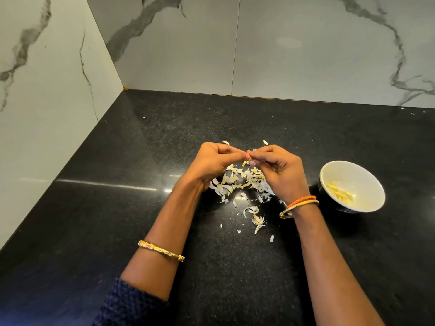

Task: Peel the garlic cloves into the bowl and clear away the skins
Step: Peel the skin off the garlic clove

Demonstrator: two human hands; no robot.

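My left hand (pixel 215 161) and my right hand (pixel 280 170) meet fingertip to fingertip above the black counter. Between them they pinch a small garlic clove (pixel 250 156), mostly hidden by the fingers. Under and in front of the hands lies a heap of pale garlic skins (pixel 242 182), with loose flakes scattered toward me. To the right stands a bowl (pixel 367 170), white inside and dark outside, holding several peeled cloves (pixel 340 192).
The black speckled counter (pixel 117 208) meets marble-patterned walls at the back and on the left, forming a corner at the upper left. A few skin flakes lie beyond the hands near the back.
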